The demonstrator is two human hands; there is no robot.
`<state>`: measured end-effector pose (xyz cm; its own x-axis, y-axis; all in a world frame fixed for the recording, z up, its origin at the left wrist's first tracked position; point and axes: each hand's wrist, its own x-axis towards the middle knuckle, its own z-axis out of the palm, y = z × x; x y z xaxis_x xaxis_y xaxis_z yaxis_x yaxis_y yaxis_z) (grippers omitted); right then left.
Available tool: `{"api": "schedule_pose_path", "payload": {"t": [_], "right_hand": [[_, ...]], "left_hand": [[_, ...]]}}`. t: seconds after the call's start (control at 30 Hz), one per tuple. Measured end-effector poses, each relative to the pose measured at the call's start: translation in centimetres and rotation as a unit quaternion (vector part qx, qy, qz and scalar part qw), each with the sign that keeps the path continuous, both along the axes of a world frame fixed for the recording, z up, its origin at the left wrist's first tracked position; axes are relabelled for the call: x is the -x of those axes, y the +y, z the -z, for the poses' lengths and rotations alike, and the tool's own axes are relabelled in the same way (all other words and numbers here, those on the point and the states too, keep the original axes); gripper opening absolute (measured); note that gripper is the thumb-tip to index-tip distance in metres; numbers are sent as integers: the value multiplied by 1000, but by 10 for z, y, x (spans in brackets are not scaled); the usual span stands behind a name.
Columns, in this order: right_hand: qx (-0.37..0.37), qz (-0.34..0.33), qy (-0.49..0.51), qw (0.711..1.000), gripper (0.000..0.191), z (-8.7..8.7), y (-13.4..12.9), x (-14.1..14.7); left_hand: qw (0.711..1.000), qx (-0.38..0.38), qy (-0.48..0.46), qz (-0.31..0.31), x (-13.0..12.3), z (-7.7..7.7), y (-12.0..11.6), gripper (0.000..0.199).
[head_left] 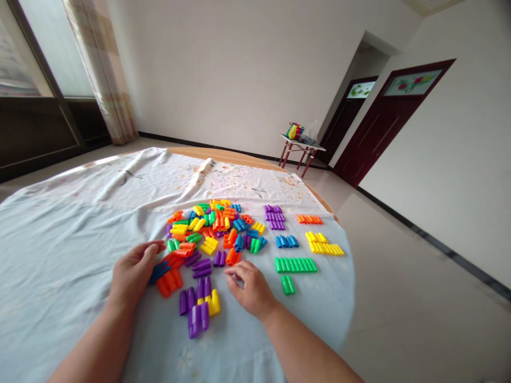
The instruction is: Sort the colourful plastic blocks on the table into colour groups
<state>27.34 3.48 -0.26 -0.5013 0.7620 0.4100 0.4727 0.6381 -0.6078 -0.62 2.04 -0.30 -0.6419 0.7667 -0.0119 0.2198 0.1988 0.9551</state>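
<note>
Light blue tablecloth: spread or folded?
Spread, but wrinkled: the light blue tablecloth lies across the table, with plastic tubes on it.

Both forearms are bare and angle inward from the lower edge. The left grip (133,271) points forward, thumb lying close along the fingers; its fingertips are unclear. The right grip (251,287) turns leftward, fingers loosely curled, thumb apart from the forefinger, wrist nearly straight.

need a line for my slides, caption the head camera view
Two hands at a heap of colourful plastic pieces, with colour-sorted groups to the right
</note>
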Motion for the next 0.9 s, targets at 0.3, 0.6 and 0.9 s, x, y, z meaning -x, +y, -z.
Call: {"api": "schedule_pose_path", "payload": {"t": [0.3,0.6,0.9], "right_hand": [[-27,-185,-32,982,54,-16,-21,11],[-33,-155,-40,986,41,-11,-20,11],[-51,-145,-6,988,40,-16,-19,11]], "left_hand": [[1000,-18,-6,-6,-4,2,1,38],[999,-30,-13,-3,-3,5,1,41],[1000,-24,1,-4,-2,6,3,42]]}}
